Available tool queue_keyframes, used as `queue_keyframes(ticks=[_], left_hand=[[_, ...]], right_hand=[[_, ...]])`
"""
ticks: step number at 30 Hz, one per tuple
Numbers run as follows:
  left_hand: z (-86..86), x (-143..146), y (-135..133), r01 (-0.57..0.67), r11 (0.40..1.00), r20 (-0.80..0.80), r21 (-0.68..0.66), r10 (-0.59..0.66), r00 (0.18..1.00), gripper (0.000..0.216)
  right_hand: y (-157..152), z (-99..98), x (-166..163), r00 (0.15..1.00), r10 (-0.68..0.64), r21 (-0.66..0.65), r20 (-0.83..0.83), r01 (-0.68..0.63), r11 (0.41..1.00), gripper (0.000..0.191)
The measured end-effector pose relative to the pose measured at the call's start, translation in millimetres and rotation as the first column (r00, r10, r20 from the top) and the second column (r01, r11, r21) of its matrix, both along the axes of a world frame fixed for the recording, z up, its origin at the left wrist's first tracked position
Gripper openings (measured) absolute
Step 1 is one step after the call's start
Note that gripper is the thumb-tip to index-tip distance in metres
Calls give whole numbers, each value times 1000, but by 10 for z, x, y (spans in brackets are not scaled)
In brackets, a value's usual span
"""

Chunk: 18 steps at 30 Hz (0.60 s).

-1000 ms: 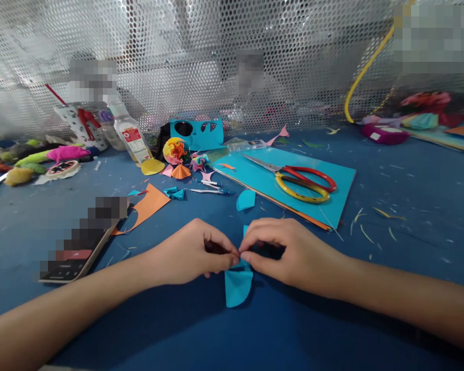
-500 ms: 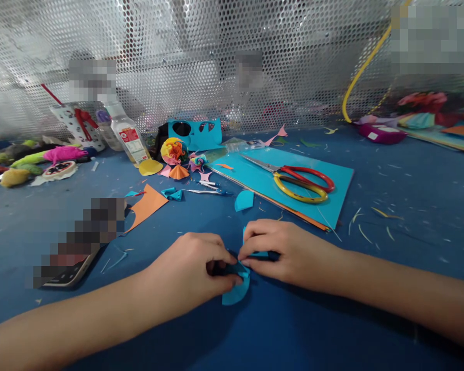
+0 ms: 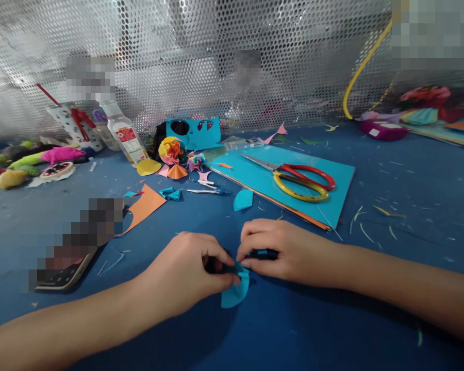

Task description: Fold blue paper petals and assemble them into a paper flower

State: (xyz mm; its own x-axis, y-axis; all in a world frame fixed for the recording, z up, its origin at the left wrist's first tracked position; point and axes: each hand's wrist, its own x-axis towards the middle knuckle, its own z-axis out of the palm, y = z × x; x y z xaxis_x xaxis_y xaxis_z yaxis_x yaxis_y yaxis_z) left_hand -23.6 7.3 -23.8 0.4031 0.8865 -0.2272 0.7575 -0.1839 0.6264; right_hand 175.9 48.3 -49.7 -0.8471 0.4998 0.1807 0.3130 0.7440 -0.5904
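Note:
A piece of blue paper (image 3: pixel 235 296) with a rounded edge and a fold near its top lies low over the table, pinched between my two hands. My left hand (image 3: pixel 193 265) grips it from the left, thumb on top, its other fingertips partly hidden behind. My right hand (image 3: pixel 280 252) pinches its upper end with thumb and fingers, and more blue shows beneath the palm. Just beyond my hands rests a separate quarter-round blue paper piece (image 3: pixel 243 200). Scissors (image 3: pixel 299 180) with red and yellow handles lie on a stack of coloured paper (image 3: pixel 332 206).
A phone (image 3: pixel 77 247) lies to the left beside an orange paper offcut (image 3: pixel 147 203). Behind are a compass (image 3: pixel 206 190), a glue bottle (image 3: pixel 127 136), a patterned cup (image 3: pixel 71 123) and a folded paper rosette (image 3: pixel 172 150). A perforated metal screen (image 3: pixel 201 67) closes off the back.
Both hands stay almost in place on the blue paper. My left fingers have shifted slightly at the fold, and the whole view has moved a little.

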Motion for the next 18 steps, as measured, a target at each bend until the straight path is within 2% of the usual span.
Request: queue_keyframes(ticks=[6, 18], left_hand=[[0, 16, -7, 15, 999, -15, 35, -15, 1000, 16], [-21, -27, -19, 132, 982, -52, 133, -126, 991, 14]], right_hand=[[30, -24, 27, 999, 37, 60, -10, -37, 998, 12], [42, -31, 26, 987, 111, 223, 113, -134, 966, 17]])
